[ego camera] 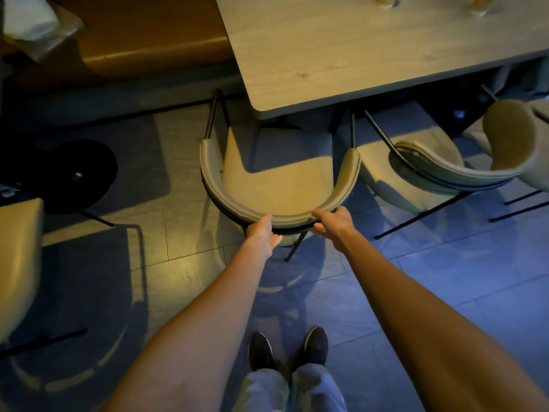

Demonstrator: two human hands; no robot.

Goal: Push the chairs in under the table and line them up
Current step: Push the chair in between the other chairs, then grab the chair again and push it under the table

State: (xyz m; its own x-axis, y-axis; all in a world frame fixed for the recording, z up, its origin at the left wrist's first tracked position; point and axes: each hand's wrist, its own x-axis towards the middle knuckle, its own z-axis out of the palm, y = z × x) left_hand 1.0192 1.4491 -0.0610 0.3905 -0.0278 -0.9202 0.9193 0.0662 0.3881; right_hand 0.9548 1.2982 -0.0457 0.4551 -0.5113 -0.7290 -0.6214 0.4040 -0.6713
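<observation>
1. Head view looks down on a beige chair (276, 179) at the centre of the frame, its front tucked partly beneath the corner of the wooden table (356, 49) at upper right.
2. At centre-left, the left hand (263, 231) grips the curved backrest rim, thumb on top and fingers curled under it.
3. Just right of it, the right hand (334, 223) clasps the same rim, fingers wrapped over the back edge; the fingertips of both hands are hidden behind the backrest.
4. At right, a second chair (439, 171) stands angled beside the table, and a third one is cut off by the frame edge.
5. Lighting is dim, so the chair legs are hard to make out.
</observation>
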